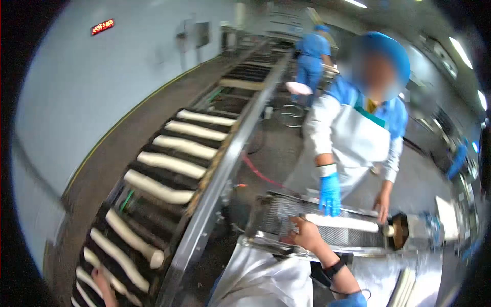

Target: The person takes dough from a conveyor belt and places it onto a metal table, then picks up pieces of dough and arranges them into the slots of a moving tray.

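Low at the left, my left hand [104,287] reaches over the dark slatted conveyor, touching or just above a long white roll [113,277] that looks like dough. Its fingers are blurred and partly hidden. My right hand [308,236] is over a metal mesh belt [279,209], with bent fingers somewhat apart. It is beside the left end of another long white roll [348,223], and I cannot make out a grip on it. Across the belt, a co-worker's blue-gloved hand [330,194] is at that roll, and their bare hand [382,204] is near its right end.
More white rolls [184,146] lie crosswise along the conveyor, beside its metal side rail [225,163]. Right of the mesh belt stands a machine outlet [401,231]. Several pale strips [404,286] lie at lower right. Another person [312,56] stands farther back.
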Tool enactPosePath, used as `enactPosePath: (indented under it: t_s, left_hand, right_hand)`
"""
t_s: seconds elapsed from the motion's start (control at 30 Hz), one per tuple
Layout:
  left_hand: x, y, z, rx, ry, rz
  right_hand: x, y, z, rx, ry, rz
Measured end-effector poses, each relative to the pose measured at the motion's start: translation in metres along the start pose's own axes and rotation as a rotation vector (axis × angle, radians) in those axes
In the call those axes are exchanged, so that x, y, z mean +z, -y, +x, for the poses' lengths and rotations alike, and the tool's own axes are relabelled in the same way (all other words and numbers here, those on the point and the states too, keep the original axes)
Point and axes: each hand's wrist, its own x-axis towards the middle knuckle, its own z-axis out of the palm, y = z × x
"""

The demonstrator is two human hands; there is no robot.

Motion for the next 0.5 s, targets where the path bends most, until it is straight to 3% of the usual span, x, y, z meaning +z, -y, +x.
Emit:
enactPosePath:
  t_s: [0.03, 0.07, 0.13, 0.2, 0.23, 0.27, 0.33, 0.37, 0.4, 0.47, 0.5]
  left_hand:
    - [0.001, -0.014, -0.001, -0.012, -0.079, 0.148]
    - [0.009, -0.076, -0.036, 0.049, -0.120, 0.607]
    - [0.044, -0.123, -0.076, 0.398, -0.228, 0.875]
    - [0.091, -0.124, -0.088, 0.534, 0.128, 0.533]
    - [0.125, -0.172, -0.132, 0.380, 0.290, 0.414]
    - [0.140, -0.168, -0.143, 0.354, 0.269, 0.436]
    - [0.168, -0.156, -0.141, 0.063, 0.331, 0.151]
    - [0.172, -0.153, -0.131, -0.094, 0.270, 0.105]
    - [0.173, -0.157, -0.124, -0.251, 0.207, 0.061]
    - [0.154, -0.179, -0.149, -0.343, 0.109, -0.232]
    - [0.141, -0.170, -0.139, -0.395, 0.205, -0.296]
  right_hand:
    - [-0.005, -0.010, 0.006, -0.019, -0.042, -0.040]
    - [-0.008, -0.012, 0.009, -0.043, -0.074, -0.082]
    - [-0.006, -0.006, 0.016, -0.018, -0.120, -0.031]
    - [0.001, -0.004, 0.024, -0.015, -0.159, 0.022]
    - [0.005, -0.003, 0.028, -0.058, -0.166, 0.018]
    - [0.006, 0.002, 0.024, -0.115, -0.181, 0.012]
    - [0.006, 0.003, 0.020, -0.291, -0.197, 0.069]
    - [0.007, 0.001, 0.018, -0.320, -0.221, 0.045]
    - [0.007, -0.003, 0.014, -0.316, -0.232, 0.047]
    - [0.006, -0.014, 0.001, -0.299, -0.325, 0.116]
    - [0.003, -0.018, -0.005, -0.228, -0.339, 0.160]
